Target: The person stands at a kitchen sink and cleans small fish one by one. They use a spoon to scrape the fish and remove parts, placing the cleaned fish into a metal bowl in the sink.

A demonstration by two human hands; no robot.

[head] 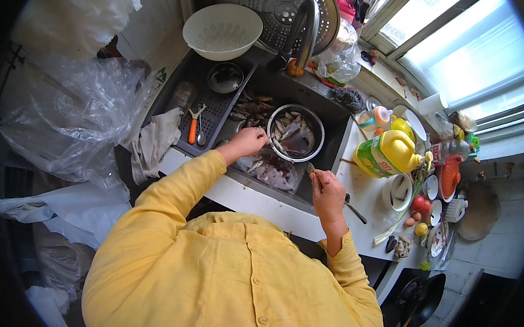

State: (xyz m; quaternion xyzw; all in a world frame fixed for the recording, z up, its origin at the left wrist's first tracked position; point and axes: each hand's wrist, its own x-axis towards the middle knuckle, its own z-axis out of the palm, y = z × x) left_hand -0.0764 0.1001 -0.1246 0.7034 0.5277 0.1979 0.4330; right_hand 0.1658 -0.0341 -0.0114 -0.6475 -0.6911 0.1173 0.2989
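Observation:
A round stainless steel bowl stands in the dark sink, with small fish and cloudy liquid inside. My left hand is beside the bowl's left rim, fingers drawn together; whether anything is between them cannot be made out. To the right of the bowl's near edge, my right hand pinches a small greenish-brown piece, which looks like a little fish. More small fish lie heaped in the sink's far left corner. Below the bowl, a clear plastic bag holds fish and reddish scraps.
A peeler, a spoon and a small metal bowl rest on the drainboard. The faucet arches over the sink's back. A yellow detergent jug and a dark-handled utensil are at right.

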